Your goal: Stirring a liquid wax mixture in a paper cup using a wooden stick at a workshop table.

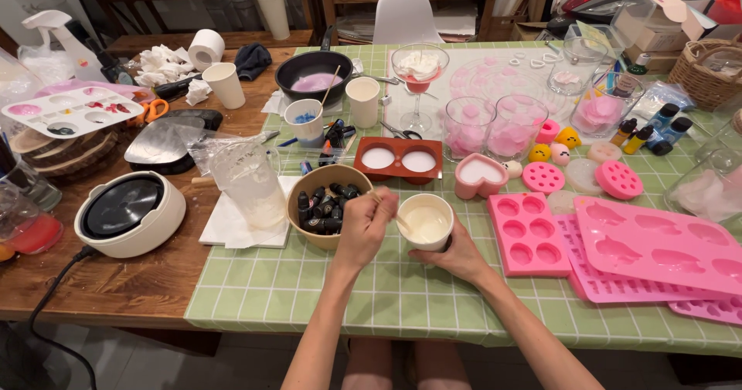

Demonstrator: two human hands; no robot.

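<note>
The white paper cup (426,221) of creamy white liquid stands on the green checked tablecloth (309,289) near the front edge of the table, directly ahead of the person and between both hands. The right hand (457,252) wraps its lower wall from the right and near side, fingers curled closed around it, holding it upright. The left hand (366,226) sits just left of the rim, pinched shut on a thin wooden stir stick (393,214) whose long axis slants down to the right into the liquid; both hands are equally close, one on each side. Touching the left hand's far side is a tan bowl (325,204) full of small dark dropper bottles. Right of the cup lie pink silicone moulds (529,231), flat and rectangular, running toward the table's right edge. Farther back stand a brown two-cavity mould (398,160) filled white and a pink heart mould (480,175). At the far right corner, a cardboard box (657,19) with its flap open sits beside a wicker basket (703,73).
</note>
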